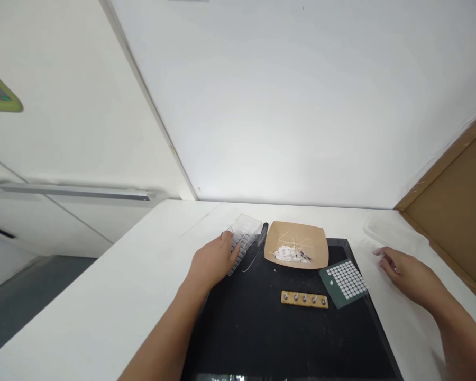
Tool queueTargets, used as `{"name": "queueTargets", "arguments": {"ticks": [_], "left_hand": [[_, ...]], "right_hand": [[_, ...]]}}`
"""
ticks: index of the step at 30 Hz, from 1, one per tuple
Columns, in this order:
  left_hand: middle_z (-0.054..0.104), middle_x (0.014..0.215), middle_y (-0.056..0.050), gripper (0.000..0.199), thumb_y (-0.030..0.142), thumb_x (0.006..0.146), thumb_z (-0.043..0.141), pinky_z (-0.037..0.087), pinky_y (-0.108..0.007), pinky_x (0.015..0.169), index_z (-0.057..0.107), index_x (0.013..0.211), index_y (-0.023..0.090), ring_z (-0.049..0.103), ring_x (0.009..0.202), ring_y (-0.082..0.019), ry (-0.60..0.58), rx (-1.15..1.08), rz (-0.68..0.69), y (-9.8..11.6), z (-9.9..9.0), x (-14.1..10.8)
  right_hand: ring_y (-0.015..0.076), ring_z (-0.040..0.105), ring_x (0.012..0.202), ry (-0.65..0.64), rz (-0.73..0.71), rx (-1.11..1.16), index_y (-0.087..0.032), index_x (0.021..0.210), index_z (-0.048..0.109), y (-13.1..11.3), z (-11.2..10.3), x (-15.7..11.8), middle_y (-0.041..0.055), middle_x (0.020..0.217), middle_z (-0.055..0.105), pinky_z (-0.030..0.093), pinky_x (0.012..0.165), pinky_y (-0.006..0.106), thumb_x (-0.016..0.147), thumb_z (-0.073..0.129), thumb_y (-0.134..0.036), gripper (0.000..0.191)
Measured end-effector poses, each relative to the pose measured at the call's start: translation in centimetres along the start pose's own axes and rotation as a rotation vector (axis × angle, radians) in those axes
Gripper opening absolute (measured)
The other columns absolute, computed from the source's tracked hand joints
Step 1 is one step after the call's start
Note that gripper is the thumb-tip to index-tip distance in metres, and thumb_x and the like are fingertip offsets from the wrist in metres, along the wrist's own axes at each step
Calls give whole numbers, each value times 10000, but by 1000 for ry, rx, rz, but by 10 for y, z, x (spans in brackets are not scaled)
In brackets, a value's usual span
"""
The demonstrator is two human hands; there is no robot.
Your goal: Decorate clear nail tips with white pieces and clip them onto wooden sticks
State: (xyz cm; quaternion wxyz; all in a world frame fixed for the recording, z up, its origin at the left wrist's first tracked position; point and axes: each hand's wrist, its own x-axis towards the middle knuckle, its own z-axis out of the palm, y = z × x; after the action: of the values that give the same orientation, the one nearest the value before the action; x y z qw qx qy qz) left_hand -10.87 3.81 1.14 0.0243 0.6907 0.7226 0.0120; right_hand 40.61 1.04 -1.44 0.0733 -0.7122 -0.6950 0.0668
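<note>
My left hand (217,256) is closed around the near side of a clear plastic compartment box (244,241), whose see-through lid stands raised at the back. The box lies at the back left corner of a black mat (262,323). My right hand (400,275) is over the white table to the right, fingers curled in; whatever is between them, if anything, does not show. Just beyond it is a translucent plastic tray (394,233). Between my hands lies a green sheet of white round stickers (347,283). A small wooden strip (304,299) carries several metal pegs in a row.
A brown paper tray (317,230) holds white scraps and thin sticks at the back of the mat. Beside it is a slim black-handled tool (262,235). A cardboard panel (456,211) stands at the right, and a white wall (293,106) closes off the back.
</note>
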Motion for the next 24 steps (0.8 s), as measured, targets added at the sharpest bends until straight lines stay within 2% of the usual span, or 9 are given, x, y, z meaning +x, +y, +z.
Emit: {"name": "queueTargets", "arguments": {"ticks": [5,13,19,24], "left_hand": [[746,1154,-171,267,395,1063,376,476,-332,674,496,1181,187,736,1027,-317,1,-11,14,3,0,-1],[749,1147,-156,280,400,1065,382,479,-354,686,489,1215,189,733,1037,-331,-4,-21,4,7,-5,-1],[766,1012,-125,277,416,1061,404,451,-341,665,502,1215,209,747,950,-313,-11,-3,-30,10,-9,-2],[769,1070,-107,272,446,1043,439,438,-332,664,519,1194,235,742,964,-299,23,-54,-12,7,-6,-2]], "right_hand": [[304,719,1086,-16,12,12,-290,1247,664,0,-2,1,61,1254,764,532,805,372,1018,405,-456,384],[307,718,1073,-16,-3,56,-274,1254,672,-3,-2,0,75,1248,764,533,819,387,1012,421,-455,393],[301,728,1052,-3,-25,69,-296,1234,680,-3,-3,0,51,1203,778,542,796,378,1009,427,-479,385],[291,738,1006,-5,-42,58,-292,1226,686,-3,-3,-1,47,1154,789,545,759,366,1002,448,-476,375]]}}
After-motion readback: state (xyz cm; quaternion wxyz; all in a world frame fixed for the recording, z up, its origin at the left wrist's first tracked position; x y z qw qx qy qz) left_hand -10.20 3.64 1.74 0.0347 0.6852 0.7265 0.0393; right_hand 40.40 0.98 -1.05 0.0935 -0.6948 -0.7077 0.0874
